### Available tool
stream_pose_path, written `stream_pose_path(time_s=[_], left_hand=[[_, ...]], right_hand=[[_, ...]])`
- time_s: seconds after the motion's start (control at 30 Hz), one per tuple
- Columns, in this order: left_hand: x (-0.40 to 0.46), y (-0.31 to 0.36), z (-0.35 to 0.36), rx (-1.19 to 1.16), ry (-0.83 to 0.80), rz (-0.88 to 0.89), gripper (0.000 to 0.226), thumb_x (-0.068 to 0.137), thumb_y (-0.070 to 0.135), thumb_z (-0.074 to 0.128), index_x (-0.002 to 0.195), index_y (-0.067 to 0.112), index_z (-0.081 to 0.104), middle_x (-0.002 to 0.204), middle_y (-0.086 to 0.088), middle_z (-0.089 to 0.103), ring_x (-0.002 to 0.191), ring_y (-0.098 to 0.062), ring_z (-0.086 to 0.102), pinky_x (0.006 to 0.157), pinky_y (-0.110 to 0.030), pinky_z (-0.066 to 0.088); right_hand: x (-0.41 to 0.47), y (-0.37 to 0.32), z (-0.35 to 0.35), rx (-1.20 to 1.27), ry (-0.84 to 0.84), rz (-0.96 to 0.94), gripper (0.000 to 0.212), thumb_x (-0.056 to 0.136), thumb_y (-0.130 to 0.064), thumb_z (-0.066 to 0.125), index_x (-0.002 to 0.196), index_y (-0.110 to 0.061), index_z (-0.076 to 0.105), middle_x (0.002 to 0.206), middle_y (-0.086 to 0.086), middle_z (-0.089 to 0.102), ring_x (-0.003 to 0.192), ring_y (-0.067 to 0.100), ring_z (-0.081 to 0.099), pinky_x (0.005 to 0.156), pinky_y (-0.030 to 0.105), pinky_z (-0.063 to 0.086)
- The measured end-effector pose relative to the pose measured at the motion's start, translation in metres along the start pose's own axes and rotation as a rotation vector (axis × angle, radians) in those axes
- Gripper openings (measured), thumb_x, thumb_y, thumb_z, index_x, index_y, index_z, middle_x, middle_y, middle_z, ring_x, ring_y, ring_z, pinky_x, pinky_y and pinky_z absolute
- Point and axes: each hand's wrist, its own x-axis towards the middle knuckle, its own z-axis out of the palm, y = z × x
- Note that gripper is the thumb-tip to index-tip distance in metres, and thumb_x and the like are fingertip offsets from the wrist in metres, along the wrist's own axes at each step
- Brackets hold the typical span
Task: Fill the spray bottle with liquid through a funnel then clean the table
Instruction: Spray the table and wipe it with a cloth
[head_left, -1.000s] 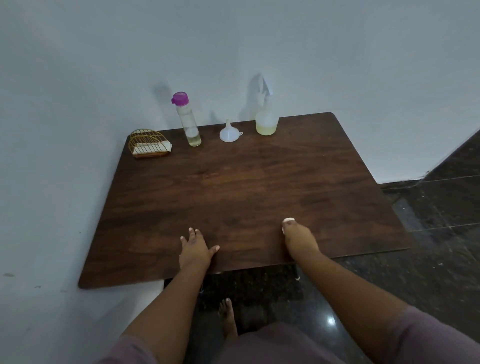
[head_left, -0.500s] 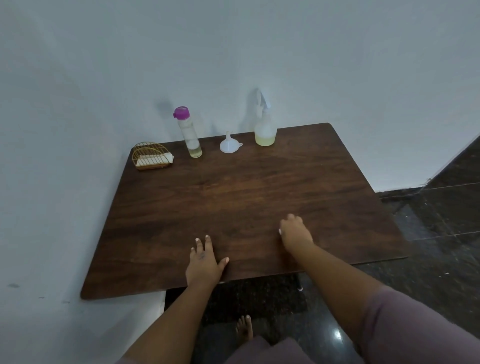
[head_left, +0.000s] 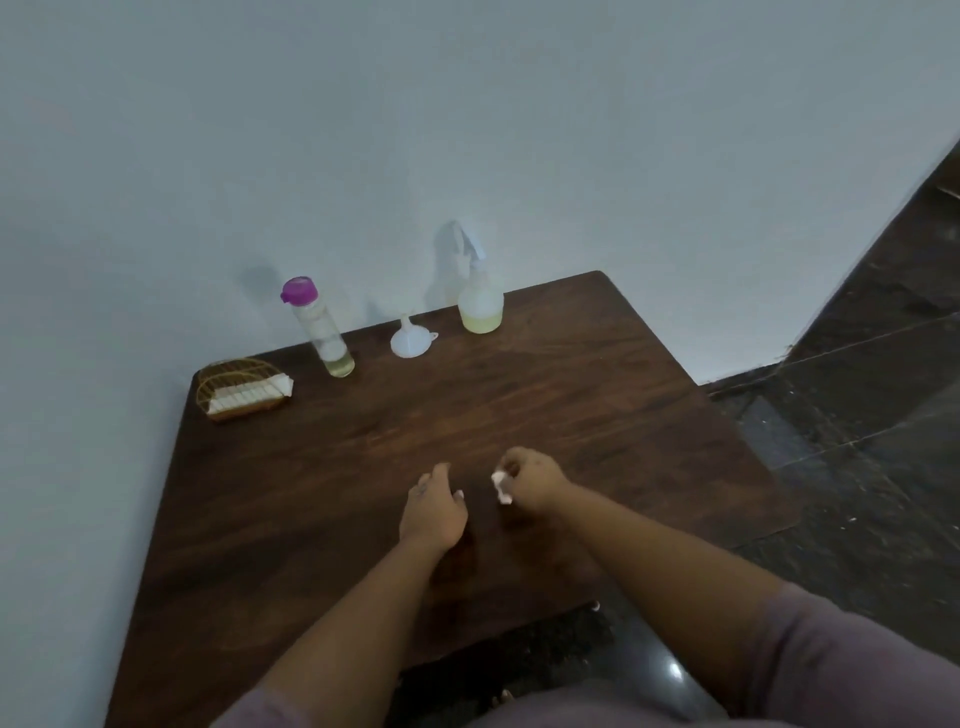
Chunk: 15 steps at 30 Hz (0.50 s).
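1. Holding a small crumpled white tissue (head_left: 502, 487), the right hand (head_left: 535, 486) hovers over the near middle of the dark wooden table (head_left: 649, 441); its fingers are curled tight around the wad, which pokes out on the side facing the other hand.
2. Just beside it, the left hand (head_left: 434, 512) hangs over the table with its fingers loosely bent and nothing in them; the two hands are close together but apart.
3. Judging from the liquid already standing in the spray bottle and the funnel set aside, the filling looks done and the cleaning step is in hand. The next move probably calls for pressing the tissue flat to the wood and sweeping it across, or first fetching the sprayer to wet the surface.
4. Farther back, well apart from both hands, a white funnel (head_left: 411, 340) rests mouth down near the wall.
5. To its right stands the spray bottle (head_left: 480, 306), upright, with pale yellow liquid in its lower part.
6. To the funnel's left stands a clear bottle with a purple cap (head_left: 318, 325), nearly empty, and at the far left corner a wire tissue holder (head_left: 241, 387).
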Motion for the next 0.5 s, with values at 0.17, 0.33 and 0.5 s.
stream_pose_path(time_s=[0.17, 0.33, 0.5], left_hand=[[0.039, 0.056, -0.004, -0.113, -0.092, 0.054, 0.047, 0.096, 0.028, 0.054, 0.141, 0.019, 0.043, 0.122, -0.002, 0.061, 0.118, -0.021, 0.054, 0.102, -0.036, 0.044], [0.057, 0.121, 0.014, -0.122, -0.14, 0.243, 0.042, 0.096, 0.032, 0.054, 0.134, 0.015, 0.048, 0.115, -0.004, 0.064, 0.115, -0.025, 0.056, 0.099, -0.035, 0.044], [0.076, 0.175, 0.04, -0.125, -0.182, 0.305, 0.04, 0.098, 0.035, 0.051, 0.133, 0.016, 0.049, 0.119, -0.005, 0.064, 0.119, -0.025, 0.054, 0.1, -0.036, 0.043]], right_hand=[[0.018, 0.015, -0.058, 0.793, -0.023, 0.275, 0.018, 0.087, 0.005, 0.042, 0.092, -0.009, 0.052, 0.101, 0.016, 0.062, 0.085, 0.024, 0.063, 0.075, 0.037, 0.055], [0.017, 0.04, -0.09, 0.927, 0.153, 0.295, 0.028, 0.09, 0.007, 0.039, 0.098, -0.01, 0.059, 0.103, 0.014, 0.057, 0.088, 0.023, 0.062, 0.066, 0.033, 0.06], [0.027, 0.075, -0.137, 0.89, 0.236, 0.256, 0.025, 0.084, 0.013, 0.049, 0.082, -0.004, 0.066, 0.091, 0.014, 0.064, 0.087, 0.023, 0.064, 0.069, 0.027, 0.059]])
